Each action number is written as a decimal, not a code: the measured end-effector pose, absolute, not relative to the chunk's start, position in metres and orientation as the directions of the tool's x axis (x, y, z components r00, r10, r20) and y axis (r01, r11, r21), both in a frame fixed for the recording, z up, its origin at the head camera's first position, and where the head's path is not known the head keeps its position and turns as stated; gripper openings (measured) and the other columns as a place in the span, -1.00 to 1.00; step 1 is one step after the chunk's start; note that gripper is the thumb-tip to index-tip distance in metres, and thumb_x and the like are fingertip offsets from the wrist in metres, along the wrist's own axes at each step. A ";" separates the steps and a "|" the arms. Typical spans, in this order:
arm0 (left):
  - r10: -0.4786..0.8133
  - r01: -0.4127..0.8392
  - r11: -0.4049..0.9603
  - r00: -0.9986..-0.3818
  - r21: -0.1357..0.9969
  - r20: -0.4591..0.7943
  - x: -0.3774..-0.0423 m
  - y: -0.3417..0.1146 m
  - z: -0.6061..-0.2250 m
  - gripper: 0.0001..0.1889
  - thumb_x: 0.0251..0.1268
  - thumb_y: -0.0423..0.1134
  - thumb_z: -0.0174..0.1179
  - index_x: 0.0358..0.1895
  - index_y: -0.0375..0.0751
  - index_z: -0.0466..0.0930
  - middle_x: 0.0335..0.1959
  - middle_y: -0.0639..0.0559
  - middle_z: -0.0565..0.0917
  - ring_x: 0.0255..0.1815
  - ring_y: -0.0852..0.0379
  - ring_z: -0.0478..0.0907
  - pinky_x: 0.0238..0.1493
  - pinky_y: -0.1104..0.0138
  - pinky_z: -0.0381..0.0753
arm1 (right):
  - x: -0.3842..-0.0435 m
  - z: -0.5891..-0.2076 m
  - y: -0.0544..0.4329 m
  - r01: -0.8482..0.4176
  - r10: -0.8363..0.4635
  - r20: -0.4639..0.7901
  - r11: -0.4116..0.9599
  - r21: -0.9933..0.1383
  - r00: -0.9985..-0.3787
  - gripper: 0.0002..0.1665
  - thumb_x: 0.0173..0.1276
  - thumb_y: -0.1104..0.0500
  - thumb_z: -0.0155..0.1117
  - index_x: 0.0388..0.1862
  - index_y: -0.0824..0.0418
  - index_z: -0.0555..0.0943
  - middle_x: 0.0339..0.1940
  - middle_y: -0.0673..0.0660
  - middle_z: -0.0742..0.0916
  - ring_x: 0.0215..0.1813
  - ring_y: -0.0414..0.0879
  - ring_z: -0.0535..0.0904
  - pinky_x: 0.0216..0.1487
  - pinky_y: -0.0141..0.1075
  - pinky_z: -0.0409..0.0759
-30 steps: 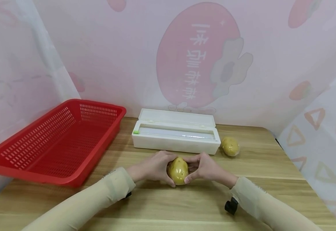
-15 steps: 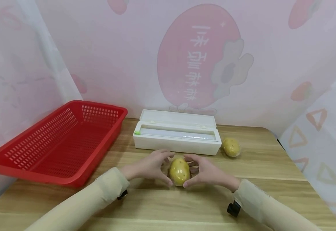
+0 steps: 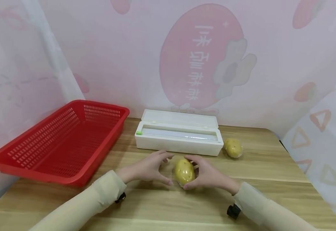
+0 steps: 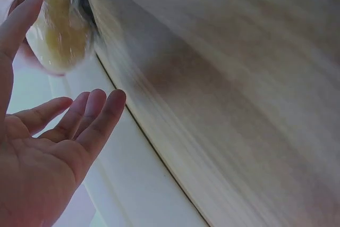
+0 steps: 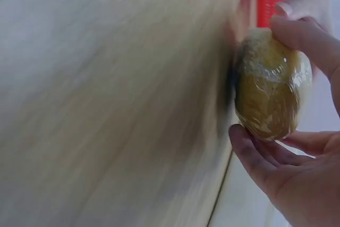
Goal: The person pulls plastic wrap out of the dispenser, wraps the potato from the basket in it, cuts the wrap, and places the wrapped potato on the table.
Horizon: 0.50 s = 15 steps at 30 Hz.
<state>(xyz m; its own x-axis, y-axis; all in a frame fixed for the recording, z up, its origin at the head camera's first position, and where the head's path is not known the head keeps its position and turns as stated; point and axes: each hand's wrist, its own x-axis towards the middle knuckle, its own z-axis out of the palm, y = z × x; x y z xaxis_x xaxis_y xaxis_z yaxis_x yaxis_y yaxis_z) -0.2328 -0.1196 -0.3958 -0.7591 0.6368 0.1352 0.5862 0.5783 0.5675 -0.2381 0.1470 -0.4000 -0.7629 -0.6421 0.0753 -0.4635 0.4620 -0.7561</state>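
Note:
A yellow potato [image 3: 184, 172] wrapped in clear plastic film is at the middle of the wooden table. My right hand [image 3: 209, 175] holds it from the right, and in the right wrist view the thumb lies over one end of the potato [image 5: 268, 97] with fingertips at the other. On the left, my left hand [image 3: 147, 166] is spread with a gap between it and the potato; its palm and loosely bent fingers face the potato in the left wrist view. Just beyond both hands stands a white cling film dispenser [image 3: 179, 146], lid raised, roll inside, green slider at its left end.
A second film-wrapped potato [image 3: 233, 147] rests beside the dispenser's right end. To the left stands a large red perforated plastic basket [image 3: 98, 157]. Printed pink sheeting [image 3: 121, 64] hangs behind the wooden table [image 3: 156, 211].
Both hands were round the potato a second ago. The left hand has drawn away to the left, and the potato has shifted slightly right with the right hand, tilting a little.

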 end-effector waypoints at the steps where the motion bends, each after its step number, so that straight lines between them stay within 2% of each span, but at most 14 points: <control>1: 0.637 0.590 0.577 -0.758 0.564 0.140 -0.233 -0.120 -0.396 0.02 -0.11 0.17 0.54 0.41 -0.27 0.30 0.21 -0.11 0.46 0.14 -0.01 0.48 0.11 0.14 0.49 | -0.237 -0.400 0.153 -0.459 -0.635 0.078 0.463 -0.758 -0.769 0.23 -0.18 0.05 0.73 0.42 0.39 0.28 0.12 0.23 0.55 0.05 0.10 0.53 -0.03 -0.22 0.60; 5: 0.640 0.605 0.576 -0.752 0.550 0.157 -0.232 -0.120 -0.396 0.01 -0.06 0.23 0.49 0.41 -0.28 0.31 0.21 -0.10 0.48 0.15 0.01 0.47 0.13 0.14 0.49 | -0.235 -0.395 0.187 -0.458 -0.593 0.105 0.484 -0.746 -0.798 0.19 -0.18 0.04 0.73 0.40 0.40 0.33 0.10 0.23 0.56 0.04 0.11 0.53 -0.03 -0.17 0.60; 11: 0.632 0.575 0.579 -0.764 0.578 0.127 -0.228 -0.119 -0.394 0.00 -0.02 0.27 0.43 0.44 -0.22 0.29 0.28 -0.06 0.44 0.21 0.03 0.43 0.17 0.11 0.45 | -0.236 -0.375 0.247 -0.517 -0.556 0.215 0.470 -0.715 -0.803 0.11 -0.16 0.09 0.73 0.34 0.43 0.38 0.08 0.23 0.60 0.02 0.12 0.55 -0.05 -0.18 0.62; 15: 0.634 0.574 0.589 -0.765 0.569 0.116 -0.226 -0.119 -0.395 0.00 0.01 0.29 0.40 0.45 -0.22 0.27 0.33 -0.04 0.40 0.23 0.04 0.41 0.19 0.12 0.44 | -0.240 -0.354 0.292 -0.531 -0.531 0.238 0.509 -0.677 -0.813 0.11 -0.12 0.17 0.71 0.39 0.41 0.34 0.14 0.25 0.59 0.01 -0.03 0.59 -0.02 -0.29 0.60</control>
